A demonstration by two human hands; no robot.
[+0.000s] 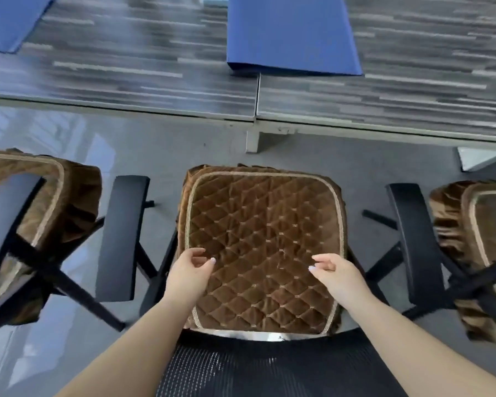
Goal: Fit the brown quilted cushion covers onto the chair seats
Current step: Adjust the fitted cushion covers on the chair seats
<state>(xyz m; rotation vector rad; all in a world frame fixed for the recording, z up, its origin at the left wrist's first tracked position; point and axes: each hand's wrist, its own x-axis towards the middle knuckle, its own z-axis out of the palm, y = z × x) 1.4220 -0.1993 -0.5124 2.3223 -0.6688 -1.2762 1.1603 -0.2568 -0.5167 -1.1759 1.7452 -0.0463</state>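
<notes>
**A:** Where is the cover, and where are the hands?

**B:** Seen from above, over a black mesh chair back [269, 371]. A brown quilted cushion cover [265, 224] lies spread over the middle chair seat, its pale piped border forming a rounded square. Both hands hover over the near half of it. The left hand [191, 272] is by the near-left border, the right hand [337, 272] by the near-right border, each about equally close to its own side.

**A:** Are they holding anything?

**B:** It seems not. Both hands have loosely curled fingers with the thumb apart, and no fabric shows between them. Whether fingertips brush the quilting, I cannot tell.

**A:** How does the cover sit?

**B:** Its ruffled skirt hangs over the far edge. Along the near edge a strip of light seat rim [258, 336] shows, so the back edge looks not fully pulled down. The fabric is wrinkled between the hands. The next move likely turns on each hand going outward and toward the person to tug the near corners.

**A:** And elsewhere?

**B:** A left chair cover [66, 193] and a right chair cover [453, 213] already dress the neighbouring seats. Black armrests [125, 233] stand between. Beyond is a streaked grey worktop [143, 67] bearing a blue folder [294, 32].
</notes>
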